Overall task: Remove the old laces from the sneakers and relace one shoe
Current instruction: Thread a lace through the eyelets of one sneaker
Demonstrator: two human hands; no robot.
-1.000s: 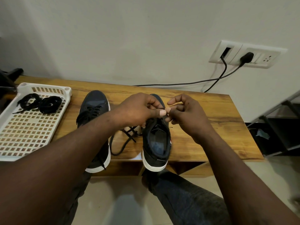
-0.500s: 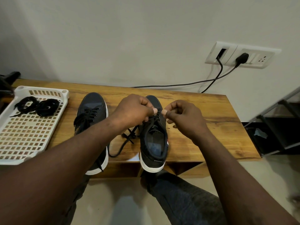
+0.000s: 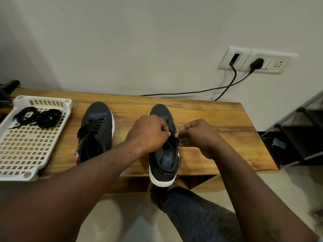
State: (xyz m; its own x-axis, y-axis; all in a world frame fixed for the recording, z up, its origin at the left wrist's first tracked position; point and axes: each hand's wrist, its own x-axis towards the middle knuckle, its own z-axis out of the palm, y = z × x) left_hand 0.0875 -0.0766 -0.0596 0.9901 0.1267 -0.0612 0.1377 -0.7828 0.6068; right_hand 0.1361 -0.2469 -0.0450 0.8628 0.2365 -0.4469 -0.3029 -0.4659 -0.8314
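On 1 wooden table (image 3: 218,119) stand 2 shoes: a laced left sneaker (image 3: 97,130) and a right sneaker (image 3: 164,159). The left hand (image 3: 150,131) and right hand (image 3: 197,135) both pinch its lace (image 3: 173,133). 2 coiled laces (image 3: 49,117) lie in 1 white tray (image 3: 43,100).

A white slotted tray (image 3: 10,176) sits on the wooden table (image 3: 218,123) below a wall socket (image 3: 272,62).

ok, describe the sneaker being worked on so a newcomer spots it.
On the wooden table, past the white tray and the laced sneaker beside it, stands a second dark sneaker. The left hand and right hand pinch its lace; the other is untouched.
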